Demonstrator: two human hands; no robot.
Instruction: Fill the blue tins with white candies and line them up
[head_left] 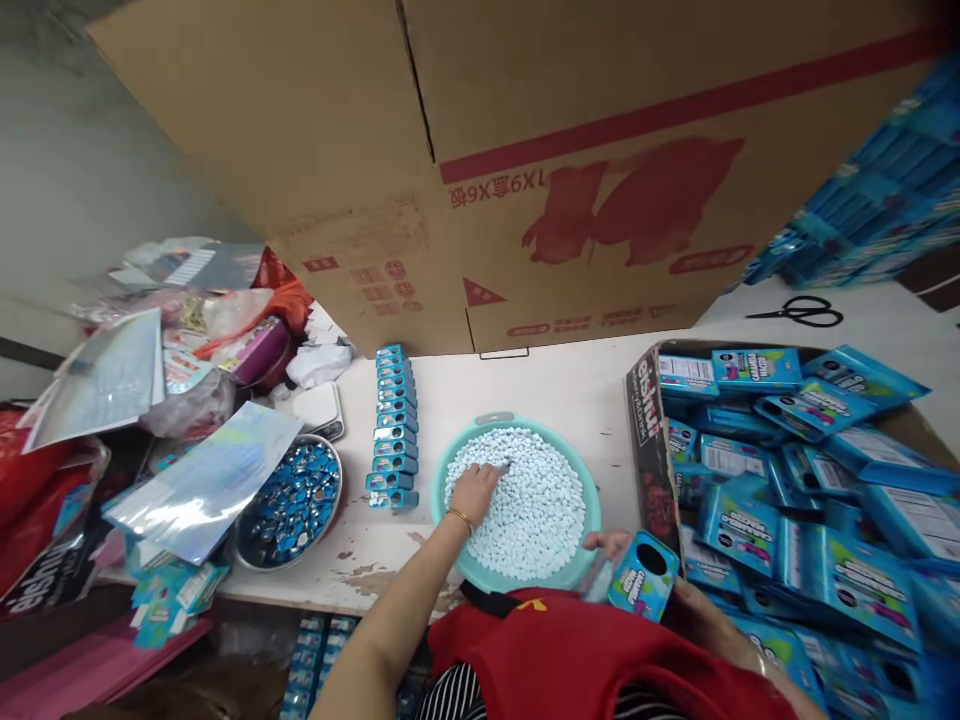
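Note:
My left hand (476, 490) reaches into a mint-green basin (590, 480) full of small white pellets (529, 505). Its fingers are closed near a small grey piece, too little of which shows to name. On the right, close to my body, my right hand (694, 605) grips a small blue printed carton (643, 578) with a round dark hole in its face. Something clear and blurred lies beside that carton, under the fingertips. Left of the basin stands a row of similar blue cartons (395, 425), their holes showing.
An open box (652, 450) heaped with blue cartons sits at the right. Black scissors (806, 312) lie behind it. A tall cardboard box (360, 200) blocks the back. At left are a metal bowl (335, 500) of blue-and-silver pieces, a shiny sheet (206, 480) and piled bags (217, 320).

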